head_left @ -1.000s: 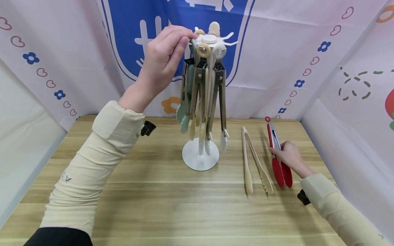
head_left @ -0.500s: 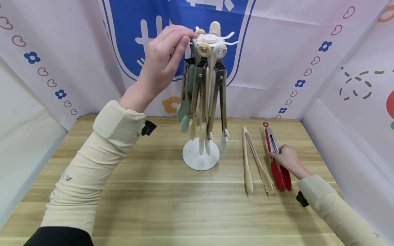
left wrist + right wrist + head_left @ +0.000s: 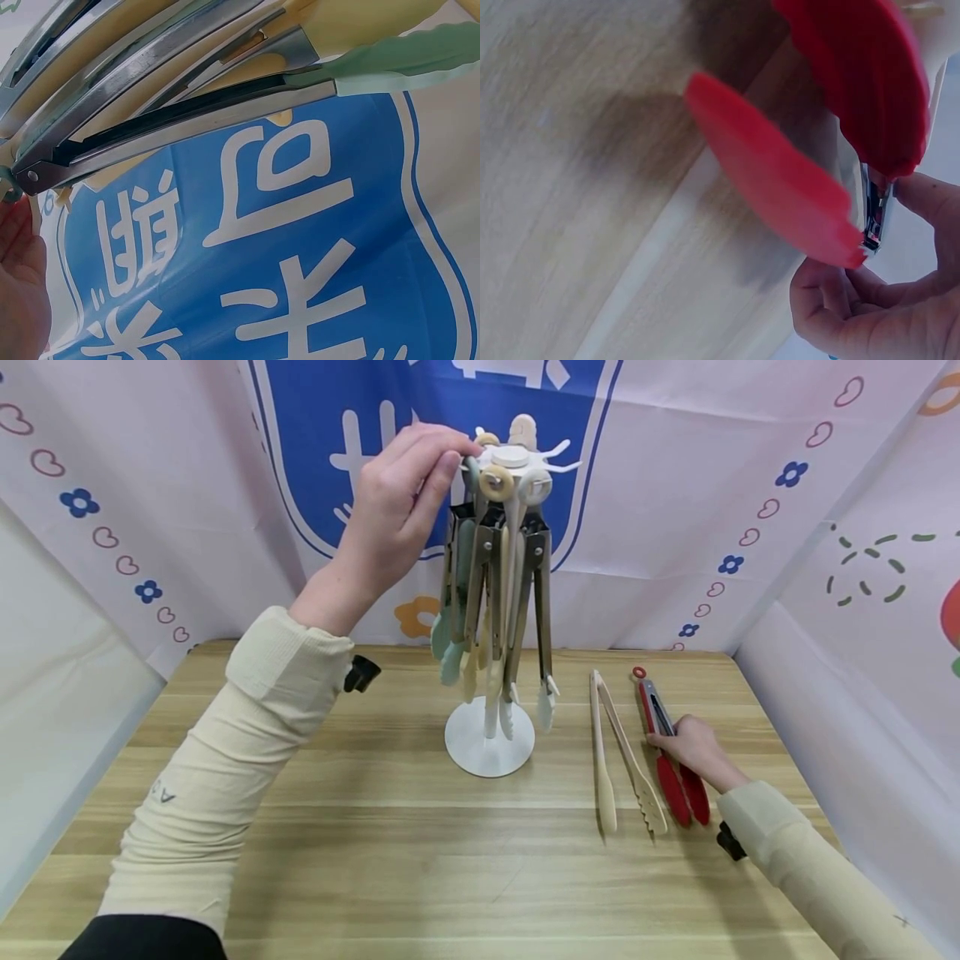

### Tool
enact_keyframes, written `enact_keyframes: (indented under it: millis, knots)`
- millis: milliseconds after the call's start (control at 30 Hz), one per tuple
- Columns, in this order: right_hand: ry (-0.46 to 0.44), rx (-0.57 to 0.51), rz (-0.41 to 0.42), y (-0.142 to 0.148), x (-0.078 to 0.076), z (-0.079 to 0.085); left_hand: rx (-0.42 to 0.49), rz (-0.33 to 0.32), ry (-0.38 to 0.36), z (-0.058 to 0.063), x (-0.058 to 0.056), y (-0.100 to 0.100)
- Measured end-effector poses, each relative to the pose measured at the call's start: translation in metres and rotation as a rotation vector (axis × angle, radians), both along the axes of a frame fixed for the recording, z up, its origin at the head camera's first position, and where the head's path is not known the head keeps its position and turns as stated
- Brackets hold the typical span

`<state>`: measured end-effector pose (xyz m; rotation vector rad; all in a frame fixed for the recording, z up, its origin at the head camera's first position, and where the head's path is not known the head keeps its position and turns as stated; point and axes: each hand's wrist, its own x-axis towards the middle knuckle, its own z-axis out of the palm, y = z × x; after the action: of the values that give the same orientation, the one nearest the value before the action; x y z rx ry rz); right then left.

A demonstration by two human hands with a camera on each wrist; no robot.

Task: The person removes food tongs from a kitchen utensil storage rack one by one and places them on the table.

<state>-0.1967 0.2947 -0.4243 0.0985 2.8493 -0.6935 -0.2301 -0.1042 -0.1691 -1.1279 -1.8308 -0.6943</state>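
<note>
In the head view my left hand (image 3: 401, 497) pinches the edge of the top of a white utensil rack (image 3: 511, 457), close to a ring of light green tongs. Tongs with metal arms and green, cream or white heads (image 3: 452, 662) hang from its hooks. My right hand (image 3: 696, 750) grips red-headed tongs (image 3: 673, 792) around their metal arms, near the table's right side. The right wrist view has the two red heads (image 3: 877, 82) spread apart, with thumb and fingers on either side of the metal part. My left hand (image 3: 21, 285) shows only partly in the left wrist view.
Beige tongs (image 3: 604, 777) lie spread on the wooden table (image 3: 420, 868), between the rack and the red tongs. The rack's round white base (image 3: 468, 752) stands near the back middle. A printed cloth backdrop (image 3: 645, 543) rises behind the table.
My right hand has moved slightly left with the red tongs, and their ring end has come lower and nearer the beige tongs. My left hand stays at the rack's top.
</note>
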Motion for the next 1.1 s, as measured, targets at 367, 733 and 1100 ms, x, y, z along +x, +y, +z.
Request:
enact_keyframes:
  millis: [367, 733, 1100]
  knots:
    - [-0.025, 0.012, 0.003, 0.000, -0.001, -0.002, 0.008, -0.012, -0.005, 0.000, 0.000, 0.000]
    - [-0.058, 0.018, 0.026, 0.001, -0.003, -0.001, 0.007, -0.012, -0.005, 0.000, 0.000, 0.000]
    - [-0.122, 0.020, 0.049, -0.001, -0.004, 0.014, 0.004, -0.012, -0.004, 0.000, -0.001, 0.000]
